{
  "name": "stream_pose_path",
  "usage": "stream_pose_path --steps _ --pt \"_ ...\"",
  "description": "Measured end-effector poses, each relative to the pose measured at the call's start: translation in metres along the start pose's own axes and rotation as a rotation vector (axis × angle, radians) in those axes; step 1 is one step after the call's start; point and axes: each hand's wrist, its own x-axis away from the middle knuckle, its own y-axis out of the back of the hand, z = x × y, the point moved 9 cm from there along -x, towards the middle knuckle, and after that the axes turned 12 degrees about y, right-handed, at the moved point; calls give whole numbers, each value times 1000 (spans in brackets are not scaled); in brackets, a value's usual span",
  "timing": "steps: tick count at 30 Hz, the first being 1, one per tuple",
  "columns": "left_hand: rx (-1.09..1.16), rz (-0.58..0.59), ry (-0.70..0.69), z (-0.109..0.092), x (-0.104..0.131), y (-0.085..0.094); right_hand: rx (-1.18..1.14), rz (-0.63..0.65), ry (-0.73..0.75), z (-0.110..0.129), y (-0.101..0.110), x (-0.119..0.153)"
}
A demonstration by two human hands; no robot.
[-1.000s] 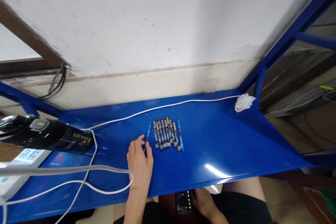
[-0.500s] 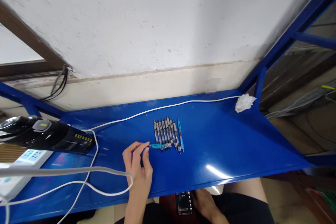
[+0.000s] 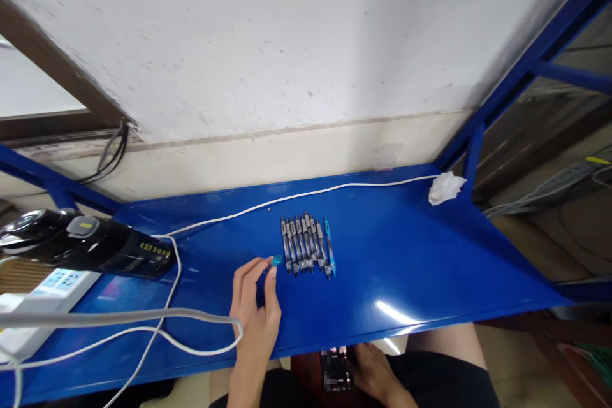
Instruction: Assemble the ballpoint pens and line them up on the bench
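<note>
My left hand [image 3: 257,307] pinches a light-blue pen [image 3: 276,260] between thumb and fingertips, left of the row of pens. The pen points largely end-on to me, so only a short piece shows. Several grey-and-black pens [image 3: 302,243] lie side by side on the blue desk, clear plastic around their lower ends. Another light-blue pen [image 3: 329,247] lies at the right end of this row. Below the desk's front edge, my right hand [image 3: 373,371] is closed at the side of a dark phone [image 3: 336,370]; its fingertips are partly hidden.
A black bottle [image 3: 102,245] lies at the left by a white power strip [image 3: 71,296]. White cables [image 3: 191,350] loop across the left side, one close over my left wrist. Crumpled white tissue [image 3: 445,188] sits at the back right. A wall [image 3: 287,153] closes off the back.
My left hand has drawn slightly right and down. The blue pen in it has turned from lying sideways across the row to nearly end-on, away from the other pens.
</note>
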Motion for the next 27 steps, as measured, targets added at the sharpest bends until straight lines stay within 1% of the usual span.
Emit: stream_pose_path --steps 3,4,6,9,13,18,21,24,27 --pt "13 44 72 3 -1 -3 17 109 -12 2 -3 1" --pt "19 61 105 5 -1 -4 19 120 -11 3 -2 1" --pt "42 71 159 9 -1 -4 17 107 3 4 -1 1" --pt "80 67 217 16 0 -4 18 48 10 3 -1 0" --pt "114 54 252 25 2 -4 24 9 -13 -4 -6 -1" --pt "138 40 235 23 1 -4 28 -16 -10 -4 -5 -2" --pt "141 37 205 18 0 -3 16 0 -19 -2 -3 -2" --pt "145 11 128 11 -1 1 4 51 -35 -2 -3 -1" --pt "110 25 0 2 -5 2 2 69 -40 0 2 0"
